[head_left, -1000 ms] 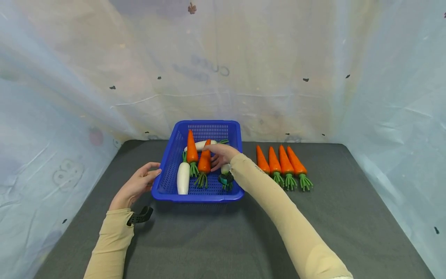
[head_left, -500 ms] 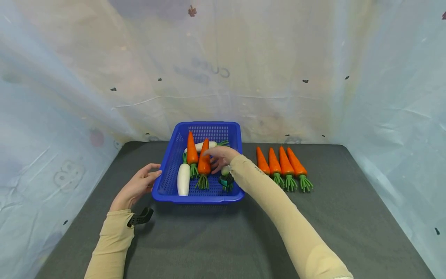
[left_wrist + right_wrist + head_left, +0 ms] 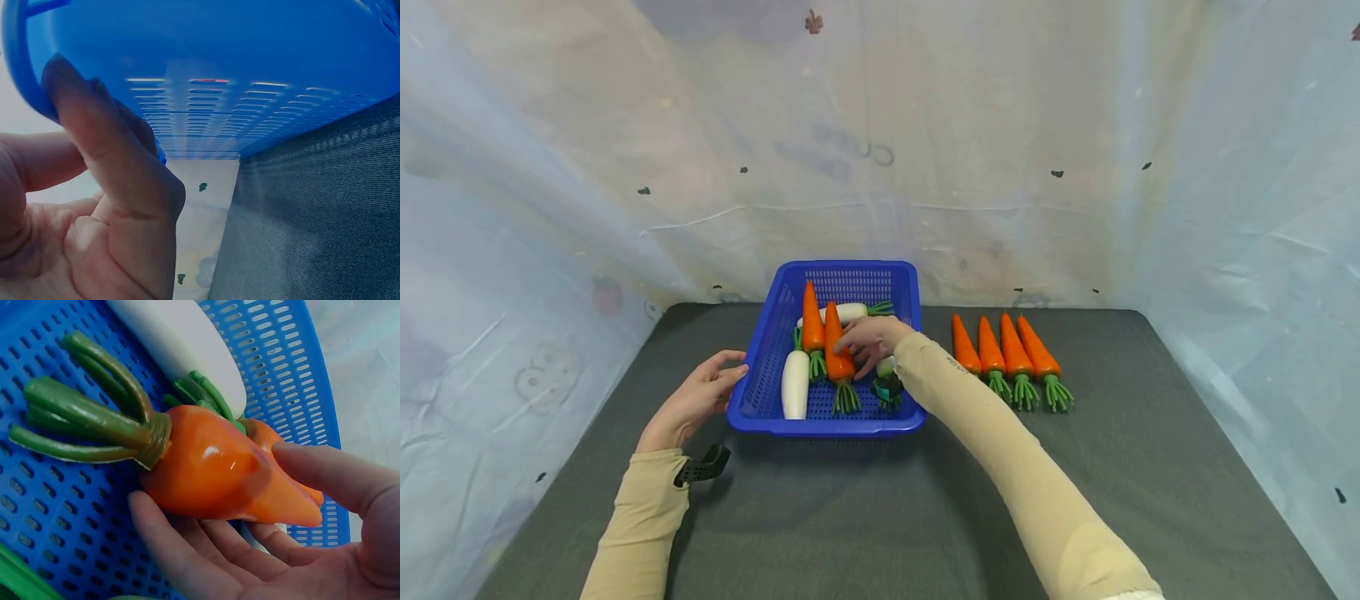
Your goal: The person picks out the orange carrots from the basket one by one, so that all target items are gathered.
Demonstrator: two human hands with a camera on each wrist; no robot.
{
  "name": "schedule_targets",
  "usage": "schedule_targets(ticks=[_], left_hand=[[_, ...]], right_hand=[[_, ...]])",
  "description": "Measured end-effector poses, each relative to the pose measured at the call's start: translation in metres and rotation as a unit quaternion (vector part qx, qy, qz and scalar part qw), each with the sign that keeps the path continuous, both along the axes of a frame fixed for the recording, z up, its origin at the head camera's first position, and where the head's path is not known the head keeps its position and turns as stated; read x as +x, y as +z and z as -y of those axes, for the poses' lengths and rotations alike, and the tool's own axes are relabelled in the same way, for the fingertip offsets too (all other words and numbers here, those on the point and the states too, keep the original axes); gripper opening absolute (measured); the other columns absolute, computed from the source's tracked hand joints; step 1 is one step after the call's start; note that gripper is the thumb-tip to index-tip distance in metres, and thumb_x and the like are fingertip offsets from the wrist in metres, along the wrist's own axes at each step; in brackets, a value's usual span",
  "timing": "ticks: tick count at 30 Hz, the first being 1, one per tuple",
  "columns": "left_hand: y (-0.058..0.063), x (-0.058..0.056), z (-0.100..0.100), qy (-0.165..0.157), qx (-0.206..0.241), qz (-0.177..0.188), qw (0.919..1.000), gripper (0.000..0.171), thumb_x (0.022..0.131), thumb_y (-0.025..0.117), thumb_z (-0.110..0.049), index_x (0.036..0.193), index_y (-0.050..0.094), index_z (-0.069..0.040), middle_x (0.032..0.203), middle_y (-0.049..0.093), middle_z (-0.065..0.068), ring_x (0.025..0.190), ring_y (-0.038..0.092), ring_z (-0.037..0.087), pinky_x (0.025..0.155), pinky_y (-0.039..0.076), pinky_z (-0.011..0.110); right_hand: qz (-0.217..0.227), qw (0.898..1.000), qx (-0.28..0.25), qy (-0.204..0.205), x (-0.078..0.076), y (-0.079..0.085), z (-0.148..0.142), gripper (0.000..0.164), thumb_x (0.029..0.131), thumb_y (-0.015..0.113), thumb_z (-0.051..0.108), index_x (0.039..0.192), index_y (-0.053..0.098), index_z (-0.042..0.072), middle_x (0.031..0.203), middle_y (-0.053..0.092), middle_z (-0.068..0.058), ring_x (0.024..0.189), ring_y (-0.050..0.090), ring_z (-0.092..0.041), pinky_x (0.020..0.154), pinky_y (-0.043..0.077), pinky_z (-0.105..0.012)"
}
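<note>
A blue perforated basket (image 3: 827, 427) stands on the dark table. My left hand (image 3: 696, 396) holds its left rim, the fingers (image 3: 106, 144) bent against the basket wall in the left wrist view. Inside the basket my right hand (image 3: 872, 342) holds an orange carrot (image 3: 837, 354) with a green top. In the right wrist view the thumb lies on one side of this carrot (image 3: 212, 465) and the fingers on the other. A second carrot (image 3: 812, 321) lies to its left. One white radish (image 3: 795, 385) is at the left front, another white radish (image 3: 850, 312) at the back.
Several carrots (image 3: 1017, 354) lie in a row on the table right of the basket. A pale vegetable with a dark, teal-banded top (image 3: 887, 387) sits under my right wrist, partly hidden. Pale plastic sheeting (image 3: 970, 150) hangs behind and along both sides.
My right hand has shifted the carrot slightly left and turned it, its tip now pointing more left and its green top more right. My left hand stays at the basket rim.
</note>
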State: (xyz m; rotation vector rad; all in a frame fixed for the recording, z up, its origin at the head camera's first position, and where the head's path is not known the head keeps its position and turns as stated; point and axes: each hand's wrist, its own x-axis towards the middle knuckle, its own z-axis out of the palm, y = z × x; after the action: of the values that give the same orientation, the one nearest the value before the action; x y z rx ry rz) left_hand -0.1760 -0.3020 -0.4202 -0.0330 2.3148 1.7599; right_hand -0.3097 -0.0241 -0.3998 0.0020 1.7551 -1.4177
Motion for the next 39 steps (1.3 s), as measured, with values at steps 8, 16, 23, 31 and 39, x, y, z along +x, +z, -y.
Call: schedule_targets(ticks=[8, 16, 23, 31, 39], left_hand=[[0.001, 0.001, -0.001, -0.001, -0.001, -0.003, 1.0, 0.055, 0.101, 0.047, -0.037, 0.141, 0.029, -0.006, 0.108, 0.066, 0.014, 0.084, 0.067, 0.025, 0.072, 0.053, 0.037], [0.0, 0.0, -0.001, -0.002, 0.004, -0.002, 1.0, 0.055, 0.1, 0.048, -0.037, 0.141, 0.029, -0.006, 0.108, 0.066, 0.014, 0.086, 0.067, 0.025, 0.074, 0.053, 0.037], [-0.001, 0.0, 0.0, 0.002, 0.008, -0.001, 1.0, 0.054, 0.101, 0.048, -0.035, 0.141, 0.029, -0.006, 0.107, 0.067, 0.013, 0.085, 0.067, 0.025, 0.073, 0.053, 0.037], [-0.001, 0.0, 0.001, 0.003, 0.003, 0.003, 1.0, 0.055, 0.101, 0.047, -0.037, 0.141, 0.029, -0.006, 0.109, 0.066, 0.014, 0.087, 0.067, 0.025, 0.074, 0.053, 0.037], [0.0, 0.005, 0.006, 0.004, -0.003, 0.005, 1.0, 0.057, 0.1, 0.047, -0.039, 0.143, 0.028, -0.005, 0.113, 0.064, 0.015, 0.091, 0.065, 0.025, 0.078, 0.052, 0.037]], right_hand=[[-0.018, 0.999, 0.031, 0.028, 0.002, 0.001, 0.0, 0.059, 0.089, 0.066, 0.003, 0.14, 0.037, 0.006, 0.127, 0.045, -0.022, 0.115, 0.049, -0.041, 0.082, 0.048, -0.056], [-0.026, 0.998, 0.024, 0.05, 0.004, 0.007, -0.004, 0.056, 0.09, 0.064, 0.004, 0.139, 0.036, 0.006, 0.114, 0.049, -0.02, 0.109, 0.053, -0.039, 0.085, 0.047, -0.056], [-0.039, 0.998, -0.032, 0.04, 0.003, 0.019, -0.016, 0.048, 0.091, 0.064, 0.007, 0.134, 0.043, 0.007, 0.113, 0.056, -0.021, 0.106, 0.057, -0.038, 0.09, 0.043, -0.058], [-0.051, 0.995, -0.085, 0.017, 0.004, 0.046, -0.044, 0.057, 0.095, 0.06, 0.013, 0.145, 0.032, 0.013, 0.128, 0.05, -0.022, 0.116, 0.051, -0.039, 0.096, 0.039, -0.057], [-0.077, 0.99, -0.116, 0.0, 0.01, 0.069, -0.081, 0.056, 0.097, 0.054, 0.014, 0.147, 0.029, 0.015, 0.133, 0.045, -0.019, 0.115, 0.051, -0.035, 0.094, 0.041, -0.054]])
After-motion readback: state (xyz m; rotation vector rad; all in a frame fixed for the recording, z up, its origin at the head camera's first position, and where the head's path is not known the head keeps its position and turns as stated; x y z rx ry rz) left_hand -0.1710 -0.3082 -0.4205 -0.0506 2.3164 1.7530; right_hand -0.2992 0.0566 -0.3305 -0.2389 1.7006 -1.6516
